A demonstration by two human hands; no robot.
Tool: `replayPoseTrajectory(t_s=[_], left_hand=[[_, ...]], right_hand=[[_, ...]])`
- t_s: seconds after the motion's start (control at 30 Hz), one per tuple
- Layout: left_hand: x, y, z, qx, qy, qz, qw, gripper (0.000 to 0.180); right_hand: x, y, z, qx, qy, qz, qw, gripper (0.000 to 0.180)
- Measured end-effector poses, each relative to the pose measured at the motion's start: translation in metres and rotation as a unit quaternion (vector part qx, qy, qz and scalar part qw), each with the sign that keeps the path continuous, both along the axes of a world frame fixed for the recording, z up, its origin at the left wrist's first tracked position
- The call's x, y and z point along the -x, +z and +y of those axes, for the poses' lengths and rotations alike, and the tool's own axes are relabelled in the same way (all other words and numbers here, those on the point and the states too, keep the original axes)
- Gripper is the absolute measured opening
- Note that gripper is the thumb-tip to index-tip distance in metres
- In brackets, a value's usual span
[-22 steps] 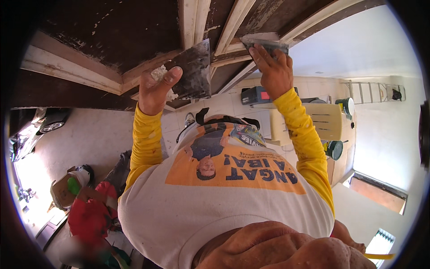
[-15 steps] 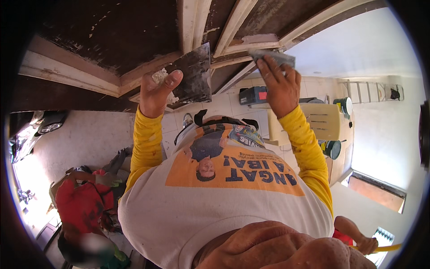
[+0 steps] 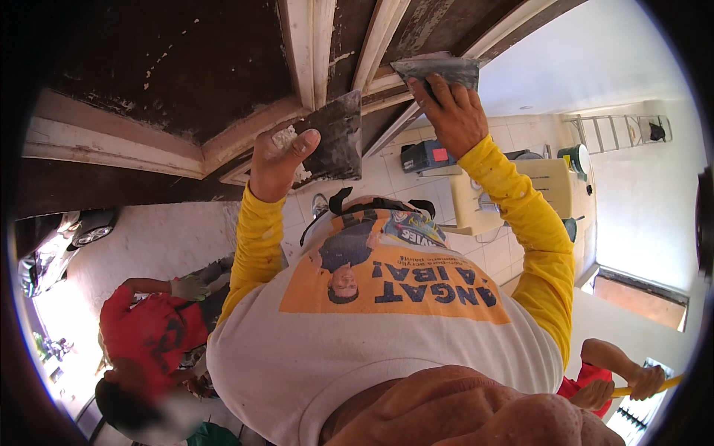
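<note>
Though near trim, blade edges apart

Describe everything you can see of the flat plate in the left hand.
The plate is a thin, flat sheet with straight edges, dark grey with paler smears; it looks like metal. Its broad face shows to the camera, its free end pointing to the picture's right. The left hand grips the opposite end, thumb over the face, with lumps of white paste on either side of the thumb. Whether it touches the woodwork behind is unclear.
</note>
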State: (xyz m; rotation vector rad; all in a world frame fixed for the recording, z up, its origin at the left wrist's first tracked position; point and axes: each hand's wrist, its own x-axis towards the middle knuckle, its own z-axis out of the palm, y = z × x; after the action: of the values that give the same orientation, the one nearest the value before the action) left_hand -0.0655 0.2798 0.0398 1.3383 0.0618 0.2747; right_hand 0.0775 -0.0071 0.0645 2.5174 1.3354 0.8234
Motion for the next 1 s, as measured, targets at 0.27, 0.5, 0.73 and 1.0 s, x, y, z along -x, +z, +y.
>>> replayPoseTrajectory(t_s=[0.27,0.5,0.73,1.0], left_hand=[[0.0,-0.002,0.006,-0.021,-0.005,0.012,1.0,0.041],[-0.003,-0.004,0.005,-0.084,-0.019,-0.007,0.996,0.042],[-0.02,-0.023,-0.005,-0.223,-0.138,-0.048,0.964,0.037],[-0.041,-0.045,-0.024,-0.342,-0.219,-0.097,0.909,0.035]], right_hand=[[-0.005,-0.006,-0.007,0.015,-0.03,-0.01,0.999,0.063],[-0.006,0.016,-0.019,-0.015,-0.124,-0.05,0.991,0.054],[0.007,0.046,0.0,-0.03,-0.197,0.112,0.973,0.041],[0.003,0.047,0.043,0.021,-0.295,0.13,0.946,0.031]])
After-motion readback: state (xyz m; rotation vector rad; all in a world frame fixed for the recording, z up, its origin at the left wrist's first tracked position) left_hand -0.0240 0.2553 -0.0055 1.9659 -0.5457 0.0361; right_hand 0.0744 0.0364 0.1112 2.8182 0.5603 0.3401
